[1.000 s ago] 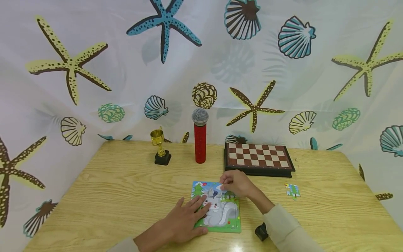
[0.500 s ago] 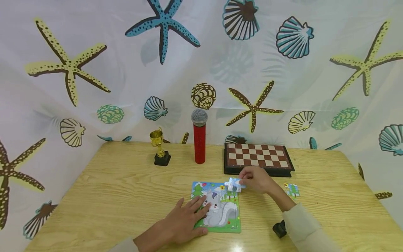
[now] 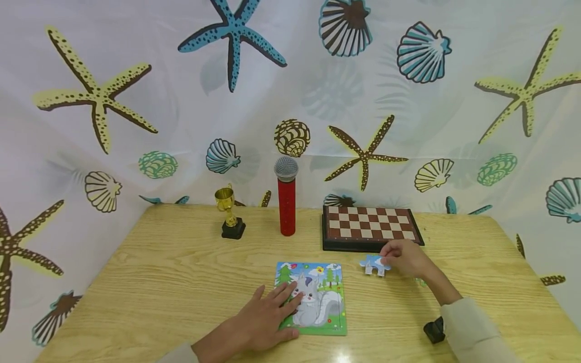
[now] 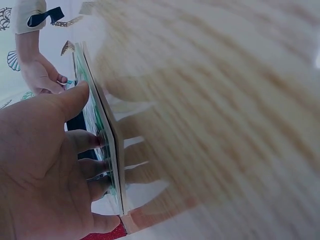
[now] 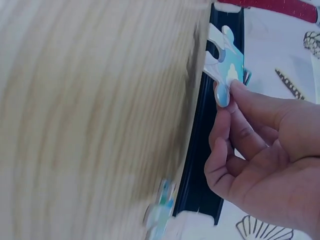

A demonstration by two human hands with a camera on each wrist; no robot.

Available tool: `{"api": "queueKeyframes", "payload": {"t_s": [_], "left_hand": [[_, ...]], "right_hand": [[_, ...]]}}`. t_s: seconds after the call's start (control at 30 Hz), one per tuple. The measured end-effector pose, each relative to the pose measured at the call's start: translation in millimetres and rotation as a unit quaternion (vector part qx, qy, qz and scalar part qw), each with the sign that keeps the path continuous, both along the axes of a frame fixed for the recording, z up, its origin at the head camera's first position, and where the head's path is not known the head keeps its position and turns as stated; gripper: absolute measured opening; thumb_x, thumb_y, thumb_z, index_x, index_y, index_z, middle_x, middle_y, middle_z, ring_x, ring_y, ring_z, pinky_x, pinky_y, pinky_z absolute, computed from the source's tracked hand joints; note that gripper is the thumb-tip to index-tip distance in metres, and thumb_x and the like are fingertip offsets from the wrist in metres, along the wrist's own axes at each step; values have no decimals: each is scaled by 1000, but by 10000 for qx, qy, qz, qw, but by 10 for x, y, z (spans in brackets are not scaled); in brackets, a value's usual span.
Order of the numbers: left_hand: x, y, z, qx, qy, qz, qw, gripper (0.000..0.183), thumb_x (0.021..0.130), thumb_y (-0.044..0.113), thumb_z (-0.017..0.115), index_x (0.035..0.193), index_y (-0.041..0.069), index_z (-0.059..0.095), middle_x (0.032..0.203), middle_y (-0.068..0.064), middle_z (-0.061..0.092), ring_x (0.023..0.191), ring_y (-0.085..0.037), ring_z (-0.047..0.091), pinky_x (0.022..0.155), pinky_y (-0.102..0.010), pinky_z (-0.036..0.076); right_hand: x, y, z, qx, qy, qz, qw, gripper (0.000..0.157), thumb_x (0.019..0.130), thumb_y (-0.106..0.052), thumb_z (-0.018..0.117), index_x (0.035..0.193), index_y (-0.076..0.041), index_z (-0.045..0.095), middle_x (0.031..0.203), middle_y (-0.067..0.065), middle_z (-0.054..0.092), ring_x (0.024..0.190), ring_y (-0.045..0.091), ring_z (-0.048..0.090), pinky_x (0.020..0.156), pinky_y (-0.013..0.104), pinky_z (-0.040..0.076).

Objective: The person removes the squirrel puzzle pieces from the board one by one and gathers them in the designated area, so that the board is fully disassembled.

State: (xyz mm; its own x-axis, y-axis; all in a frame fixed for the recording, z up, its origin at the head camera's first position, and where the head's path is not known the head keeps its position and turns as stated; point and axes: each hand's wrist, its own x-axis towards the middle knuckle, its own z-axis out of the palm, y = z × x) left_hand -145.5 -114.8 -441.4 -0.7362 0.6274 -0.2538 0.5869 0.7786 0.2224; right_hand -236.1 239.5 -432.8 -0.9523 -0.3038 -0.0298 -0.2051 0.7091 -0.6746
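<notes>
A squirrel jigsaw puzzle (image 3: 323, 311) lies in its flat tray on the table. My left hand (image 3: 265, 318) rests on the puzzle's left side with fingers spread, covering part of the squirrel. To the right of the tray, my right hand (image 3: 406, 258) pinches a light-blue jigsaw piece (image 3: 373, 263) between thumb and fingers. The right wrist view shows that jigsaw piece (image 5: 230, 65) held tilted at the fingertips, above the table. Another jigsaw piece (image 5: 159, 215) lies on the table near the right hand, mostly hidden by the forearm in the head view.
A folded chessboard box (image 3: 372, 227) lies just behind the right hand. Farther left stand a red microphone (image 3: 287, 201) and a small gold trophy cup (image 3: 230, 214). A patterned cloth (image 3: 254, 116) hangs behind the wooden table (image 3: 181, 267).
My right hand has moved right, lifting the light-blue jigsaw piece off the puzzle's upper right and carrying it past the tray. The left hand has stayed in place.
</notes>
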Motion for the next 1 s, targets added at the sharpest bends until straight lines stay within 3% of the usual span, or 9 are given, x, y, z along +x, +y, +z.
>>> {"api": "queueKeyframes", "payload": {"t_s": [0.17,0.67,1.0], "left_hand": [[-5,-6,6,42,-1,-8,10000,69,94,55,45,150,19,30,159,-6,22,146,-28,23,110,-61,23],[6,-5,27,141,-19,-27,9999,70,94,55,46,150,17,29,159,-7,21,146,-28,23,110,-61,22],[-5,-17,19,151,-153,11,9998,70,94,56,45,151,20,27,159,-6,19,146,-28,20,111,-61,21]], "right_hand": [[-2,106,-18,290,30,-144,9995,8,87,-9,67,88,-1,67,85,7,66,75,11,57,68,28,45],[14,254,-43,932,38,-853,9920,7,83,-8,70,83,-1,71,77,7,68,68,14,55,60,28,43],[11,204,-84,781,207,-827,9933,6,81,-8,72,82,-2,71,77,7,68,68,12,54,62,28,43]]}}
